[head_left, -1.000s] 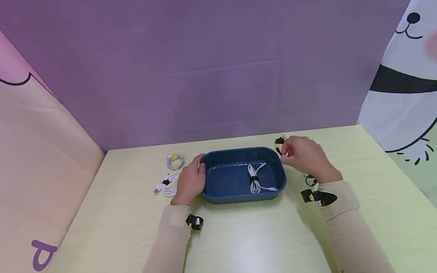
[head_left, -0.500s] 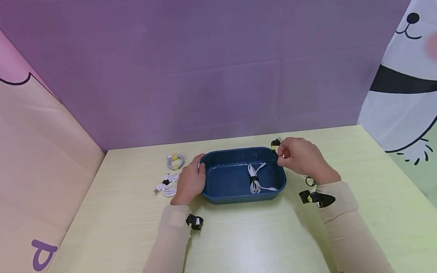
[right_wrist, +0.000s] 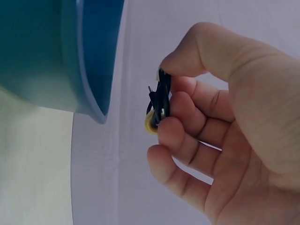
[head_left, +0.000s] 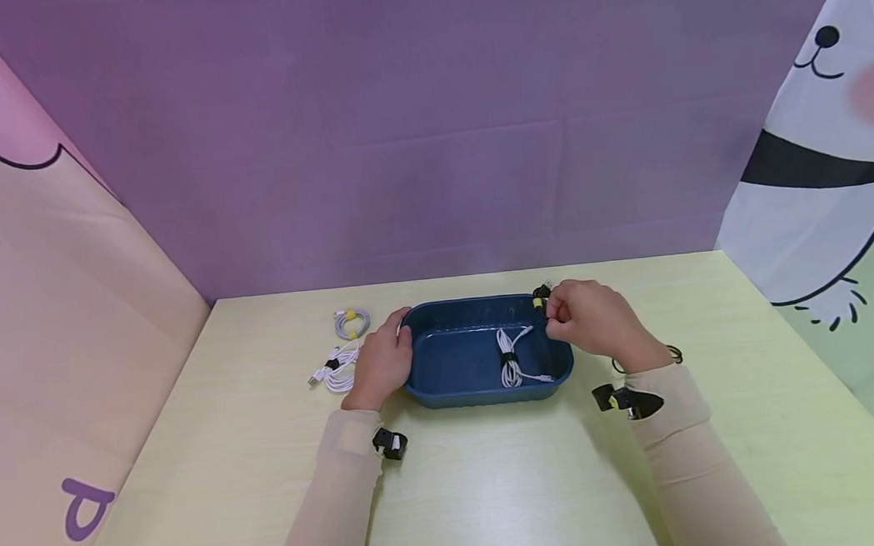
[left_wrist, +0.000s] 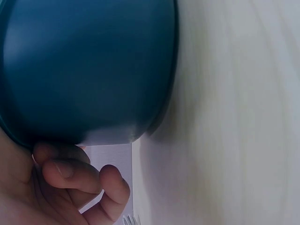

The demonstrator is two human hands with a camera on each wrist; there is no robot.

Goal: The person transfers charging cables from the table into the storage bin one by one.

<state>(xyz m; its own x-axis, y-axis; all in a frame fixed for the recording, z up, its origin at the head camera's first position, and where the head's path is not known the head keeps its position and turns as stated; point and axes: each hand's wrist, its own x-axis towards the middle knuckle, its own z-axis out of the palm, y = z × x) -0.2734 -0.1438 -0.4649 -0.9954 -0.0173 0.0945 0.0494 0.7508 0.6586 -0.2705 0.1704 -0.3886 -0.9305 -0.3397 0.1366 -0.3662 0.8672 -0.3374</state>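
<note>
My left hand (head_left: pixel 382 364) grips the left end of a dark blue plastic basin (head_left: pixel 463 398), thumb over the rim; its curled fingers show below the basin wall (left_wrist: pixel 89 70) in the left wrist view. Between thumb and fingers, my right hand (head_left: pixel 596 320) pinches a bundled black cable (right_wrist: pixel 162 96) with a yellow tie. In the head view that black cable (head_left: pixel 539 297) is at the basin's back right corner, partly hidden by the fingers. A white cable (head_left: pixel 509 359), bound with a black tie, lies inside the basin on the right.
Left of the basin, a grey coiled cable (head_left: pixel 352 323) with yellow ties and a white cable (head_left: pixel 335 373) with a black tie lie on the table (head_left: pixel 480 487). Another black cable (head_left: pixel 676 353) is partly hidden behind my right wrist. A purple cloth (head_left: pixel 444 139) hangs behind the table.
My right hand has moved left with the black cable, from beside the basin to its back right corner. More of the other black cable shows beyond the wrist. My left hand stays put.
</note>
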